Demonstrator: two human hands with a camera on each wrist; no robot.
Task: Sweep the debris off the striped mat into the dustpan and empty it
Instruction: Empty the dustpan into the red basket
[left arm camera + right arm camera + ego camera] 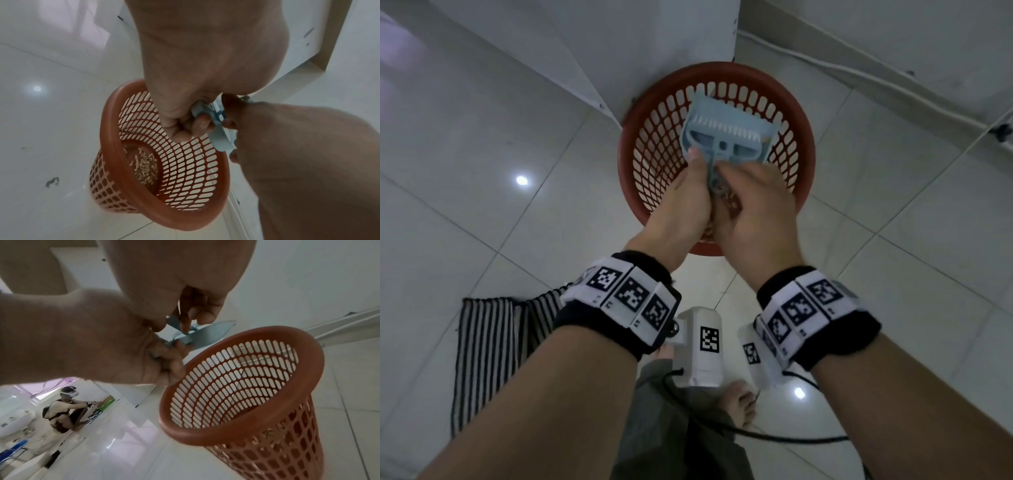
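Observation:
A light blue dustpan (726,126) with a comb edge hangs tilted over a red slotted basket (627,150). My left hand (681,205) grips the dustpan's handle (218,136) with curled fingers. From the other side, my right hand (753,205) pinches the same blue plastic (213,331) near the handle. Brown shredded debris (144,167) lies at the bottom of the basket (109,110). The striped mat (482,349) lies on the floor behind my left forearm, partly hidden. No brush shows in any view.
The basket (246,335) stands on white floor tiles against a white cabinet corner (599,102). A cable (859,73) runs along the wall at the right. My bare foot (739,404) and a black cord (774,437) are below. A person (61,408) crouches far off.

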